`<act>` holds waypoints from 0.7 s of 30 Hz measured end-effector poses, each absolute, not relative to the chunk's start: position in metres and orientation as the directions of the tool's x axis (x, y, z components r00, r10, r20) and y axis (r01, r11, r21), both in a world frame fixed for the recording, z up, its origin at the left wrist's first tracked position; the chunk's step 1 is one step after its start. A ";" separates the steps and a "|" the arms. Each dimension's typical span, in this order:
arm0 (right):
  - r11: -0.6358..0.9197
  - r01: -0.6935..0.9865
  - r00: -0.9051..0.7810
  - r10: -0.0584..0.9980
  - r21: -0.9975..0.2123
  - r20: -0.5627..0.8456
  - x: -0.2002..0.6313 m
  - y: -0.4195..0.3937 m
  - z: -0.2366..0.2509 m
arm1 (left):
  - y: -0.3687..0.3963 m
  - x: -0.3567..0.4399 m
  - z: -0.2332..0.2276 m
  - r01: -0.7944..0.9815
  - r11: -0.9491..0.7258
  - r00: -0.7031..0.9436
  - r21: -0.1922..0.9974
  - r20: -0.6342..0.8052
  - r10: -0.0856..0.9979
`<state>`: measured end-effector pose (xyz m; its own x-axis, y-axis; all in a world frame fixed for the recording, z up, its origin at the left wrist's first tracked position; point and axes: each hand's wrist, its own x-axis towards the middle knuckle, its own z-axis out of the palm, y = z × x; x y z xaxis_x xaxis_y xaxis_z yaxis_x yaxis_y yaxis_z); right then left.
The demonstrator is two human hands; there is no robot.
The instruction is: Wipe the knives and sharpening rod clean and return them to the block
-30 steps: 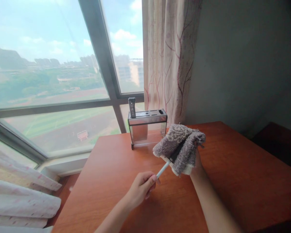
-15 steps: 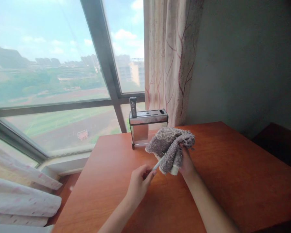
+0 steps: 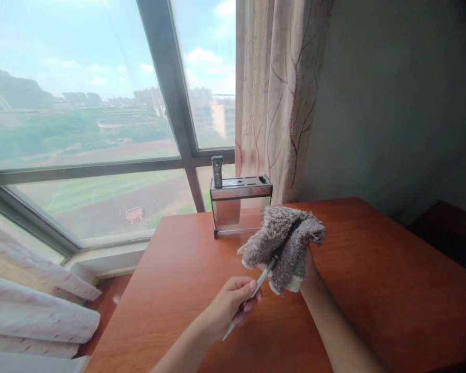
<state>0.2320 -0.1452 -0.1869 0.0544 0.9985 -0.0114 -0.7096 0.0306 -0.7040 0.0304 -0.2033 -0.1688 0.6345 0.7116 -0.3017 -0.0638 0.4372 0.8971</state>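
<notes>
My left hand (image 3: 233,303) is closed around a slim pale-grey stick-like utensil (image 3: 262,280). Its narrow lower end sticks out below my fingers, and the upper end runs into the folds of a grey fluffy cloth (image 3: 274,238); I cannot make out its kind. My right hand (image 3: 309,264) grips that cloth from behind on the right, its fingers mostly hidden by it. Behind the cloth stands a clear-sided knife holder (image 3: 241,189) with a metal slotted top. One dark grey handle (image 3: 217,172) rises from its left end.
Both hands are above a reddish-brown wooden table (image 3: 171,269). A large window (image 3: 101,129) lies beyond its far left side. A patterned curtain (image 3: 279,93) hangs behind the holder, and another curtain (image 3: 34,311) is at lower left. A dark wall (image 3: 392,103) fills the right.
The cloth and my right hand have shifted right and slightly down. My left hand has turned and moved lower right, and more of the pale utensil now shows, including its lower end.
</notes>
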 end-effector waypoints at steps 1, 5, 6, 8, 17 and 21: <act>-0.014 -0.722 0.003 1.000 -0.692 -0.023 0.232 -0.146 -0.186 | -0.204 0.031 -0.169 -0.065 0.437 0.645 0.897 -0.297 0.704; 0.017 -0.788 0.070 0.996 -0.615 -0.063 0.231 -0.144 -0.182 | -0.202 0.034 -0.171 0.013 0.123 0.484 0.992 -0.114 0.868; 0.065 -0.796 0.129 0.990 -0.602 -0.064 0.230 -0.142 -0.181 | -0.201 0.033 -0.171 0.084 0.005 0.428 0.996 -0.041 0.903; 0.118 -0.809 0.191 0.979 -0.576 -0.069 0.229 -0.138 -0.178 | -0.200 0.031 -0.171 0.285 -0.194 0.326 0.939 0.095 0.940; 0.091 -0.798 0.177 0.980 -0.595 -0.088 0.220 -0.136 -0.176 | -0.193 0.010 -0.166 0.627 -0.381 0.223 0.680 0.312 0.924; 0.136 -0.778 0.229 0.970 -0.613 -0.076 0.223 -0.138 -0.175 | -0.190 0.013 -0.168 0.469 -0.319 0.246 0.824 0.225 0.943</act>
